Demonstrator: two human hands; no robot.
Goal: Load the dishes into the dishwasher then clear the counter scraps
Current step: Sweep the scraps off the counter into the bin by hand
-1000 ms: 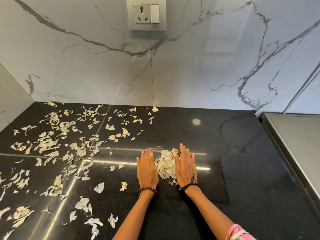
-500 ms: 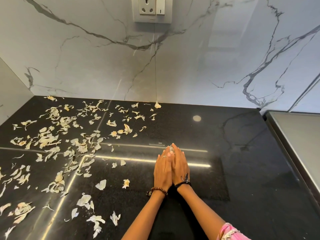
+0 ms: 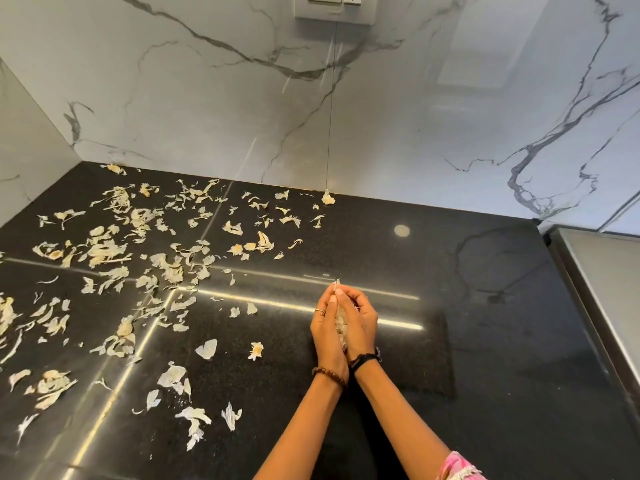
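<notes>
At the lower centre of the frame, the left hand and right hand press together, fingers curled around a clump of scraps. More peelings litter the black surface across the left.

glossy black stone counter, papery scraps

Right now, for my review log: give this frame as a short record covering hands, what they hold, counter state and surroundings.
left hand: cupped against the right, ring on one finger
right hand: cupped against the left
held: gathered peel scraps between both palms
counter: black, glossy
loose peels: scattered over left half of the counter
wall: marble backsplash, socket plate at top
</notes>
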